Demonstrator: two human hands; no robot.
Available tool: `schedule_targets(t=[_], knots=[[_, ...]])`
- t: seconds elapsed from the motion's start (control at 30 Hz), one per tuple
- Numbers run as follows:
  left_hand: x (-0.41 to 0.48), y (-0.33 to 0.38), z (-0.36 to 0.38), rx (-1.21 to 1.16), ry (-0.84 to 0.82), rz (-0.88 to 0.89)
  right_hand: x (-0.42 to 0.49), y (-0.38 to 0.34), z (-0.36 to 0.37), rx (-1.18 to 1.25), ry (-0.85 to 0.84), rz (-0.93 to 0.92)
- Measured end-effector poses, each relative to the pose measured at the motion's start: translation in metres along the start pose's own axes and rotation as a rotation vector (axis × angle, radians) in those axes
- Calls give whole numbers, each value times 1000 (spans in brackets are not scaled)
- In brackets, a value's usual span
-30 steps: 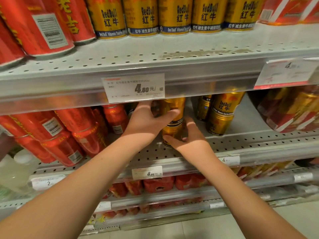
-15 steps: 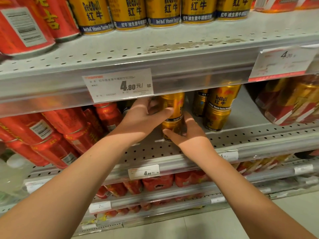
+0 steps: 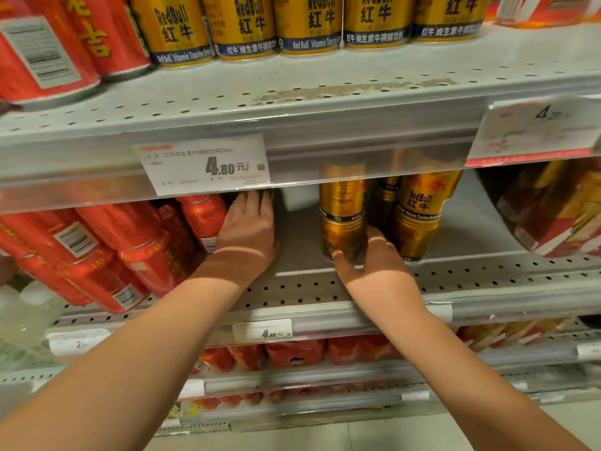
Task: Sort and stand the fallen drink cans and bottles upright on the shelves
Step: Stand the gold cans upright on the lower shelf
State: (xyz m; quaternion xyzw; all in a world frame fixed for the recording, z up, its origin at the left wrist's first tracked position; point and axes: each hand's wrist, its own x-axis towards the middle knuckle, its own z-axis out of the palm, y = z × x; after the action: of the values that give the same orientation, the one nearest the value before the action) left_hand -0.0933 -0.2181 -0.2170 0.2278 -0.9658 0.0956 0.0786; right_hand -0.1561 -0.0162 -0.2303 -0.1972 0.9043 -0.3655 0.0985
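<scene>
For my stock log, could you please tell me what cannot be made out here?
Head view:
1. Left hand: fingertips shadowed under the price rail; what they touch is unclear.
2. Top gold can: upper part blurred behind the rail.
3. Right price tag: print blurred.
4. Red-gold packs: cut by the right edge.

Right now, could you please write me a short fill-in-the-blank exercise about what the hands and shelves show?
1. The can gripped by the right hand is ____ in colour.
2. The price tag on the shelf edge above both hands reads ____ yuan.
3. The can row just left of the left hand is ____.

Missing words: gold; 4.80; red.
</scene>
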Motion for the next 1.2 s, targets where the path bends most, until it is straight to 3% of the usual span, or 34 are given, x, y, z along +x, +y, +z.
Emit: schedule_targets(t=[0.13, 0.37, 0.67, 0.83, 1.0, 1.2], knots=[[-10, 11, -4, -13, 4, -67, -19, 6, -5, -100, -9, -41], [-57, 20, -23, -297, 143, -98, -33, 13, -12, -71, 7, -73], [-53, -5, -31, 46, -85, -87, -26, 11, -7, 28, 26, -6], [-56, -17, -32, -264, -213, -145, -37, 14, -5, 23, 55, -64], [-61, -6, -42, -592, -121, -207, -40, 21, -19, 109, 117, -143], [-80, 26, -61, -758, -13, -92, -27, 50, -58, 242, 271, -155]])
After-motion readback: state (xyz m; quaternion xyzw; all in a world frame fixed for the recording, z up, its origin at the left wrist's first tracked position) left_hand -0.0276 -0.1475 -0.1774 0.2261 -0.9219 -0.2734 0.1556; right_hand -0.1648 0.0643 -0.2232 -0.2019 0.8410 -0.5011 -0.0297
